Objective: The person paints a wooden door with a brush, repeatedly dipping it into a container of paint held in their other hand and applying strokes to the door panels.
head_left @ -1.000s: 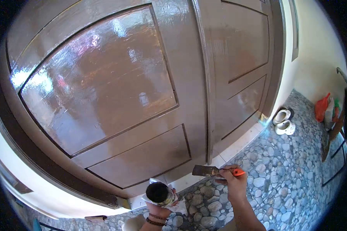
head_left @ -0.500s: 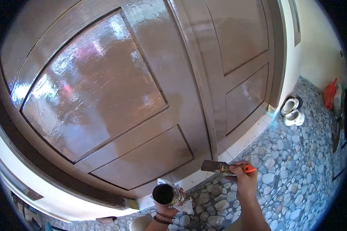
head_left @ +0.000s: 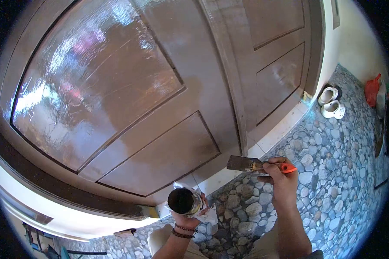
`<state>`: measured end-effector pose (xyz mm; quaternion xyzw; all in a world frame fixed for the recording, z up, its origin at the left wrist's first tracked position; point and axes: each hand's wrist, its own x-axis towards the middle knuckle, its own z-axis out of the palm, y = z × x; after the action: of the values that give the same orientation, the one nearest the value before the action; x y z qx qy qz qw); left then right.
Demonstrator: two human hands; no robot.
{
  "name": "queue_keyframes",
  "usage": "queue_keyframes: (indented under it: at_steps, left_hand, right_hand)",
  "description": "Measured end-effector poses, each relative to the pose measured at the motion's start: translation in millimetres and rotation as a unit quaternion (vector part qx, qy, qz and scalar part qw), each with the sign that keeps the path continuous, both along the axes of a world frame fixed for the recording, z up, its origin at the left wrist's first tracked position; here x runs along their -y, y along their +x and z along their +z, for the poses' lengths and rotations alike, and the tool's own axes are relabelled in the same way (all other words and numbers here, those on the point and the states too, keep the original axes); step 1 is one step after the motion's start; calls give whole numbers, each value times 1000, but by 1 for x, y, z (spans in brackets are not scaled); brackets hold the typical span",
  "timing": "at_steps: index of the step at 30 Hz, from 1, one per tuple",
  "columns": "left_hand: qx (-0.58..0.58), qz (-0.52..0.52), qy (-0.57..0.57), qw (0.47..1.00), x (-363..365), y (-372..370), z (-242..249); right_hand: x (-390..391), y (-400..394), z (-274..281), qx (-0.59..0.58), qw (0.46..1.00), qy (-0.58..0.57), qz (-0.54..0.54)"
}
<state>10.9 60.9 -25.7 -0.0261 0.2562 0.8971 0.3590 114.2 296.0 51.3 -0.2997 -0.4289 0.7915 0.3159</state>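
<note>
Brush (head_left: pixel 243 163) gripped in the right hand (head_left: pixel 282 178) at four o'clock could, I'd say, drip on the pebbled floor (head_left: pixel 328 172) if loaded, while the can (head_left: pixel 196 203) clasped in the left hand (head_left: pixel 186 220) at six could slop if tipped.

The door (head_left: pixel 190 56) is cropped, the can's (head_left: pixel 185 201) inside too dark to tell.
</note>
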Motion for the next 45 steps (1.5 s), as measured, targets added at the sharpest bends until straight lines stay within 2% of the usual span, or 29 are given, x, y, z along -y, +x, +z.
queue_keyframes:
  at_steps: [2,3,8,10,12,15,17,20,22,28,30,32,33,37,39,42,44,45]
  left_hand:
    - [45,-15,61,997,3,-1,0]
    - [71,14,16,997,5,0,3]
    - [32,8,51,998,19,-9,1]
    - [112,65,-6,992,17,-7,19]
    - [99,78,-17,992,24,-11,15]
    - [76,47,42,995,35,-11,21]
    - [71,129,-63,987,37,-9,40]
    - [44,168,-42,984,52,-20,38]
    - [65,183,-26,981,62,-24,45]
    - [66,272,39,959,107,-33,43]
    - [44,263,82,960,113,-34,46]
    - [56,271,105,955,116,-33,50]
    - [-36,285,25,957,114,-29,62]
    - [48,293,6,955,117,-29,72]
    - [54,241,122,961,122,-31,68]
    - [55,246,122,960,128,-31,59]
    - [68,287,76,953,129,-31,52]
    - [67,254,94,960,130,-31,55]
  right_hand:
    - [0,0,-3,4,1000,6,-1]
    - [1,0,-4,8,1000,12,-12]
    - [3,-5,-7,22,999,44,-11]
    - [4,-8,-12,54,997,44,-25]
    - [7,-9,-13,34,998,47,-9]
    - [13,-11,-11,32,998,54,-3]
    - [15,-15,-15,26,997,72,-11]
    - [26,-20,-6,22,995,97,-3]
    - [34,-24,-6,-10,991,133,1]
    - [71,-27,17,-1,977,213,20]
    - [84,-30,35,-14,972,236,17]
    - [97,-36,52,-100,957,274,-7]
    - [104,-39,62,-115,956,270,-9]
    - [140,-46,98,-184,918,351,26]
    - [162,-44,105,-189,906,375,52]
    - [183,-39,97,-207,883,414,81]
    - [192,-37,95,-195,863,456,95]
    - [189,-37,94,-197,848,484,86]
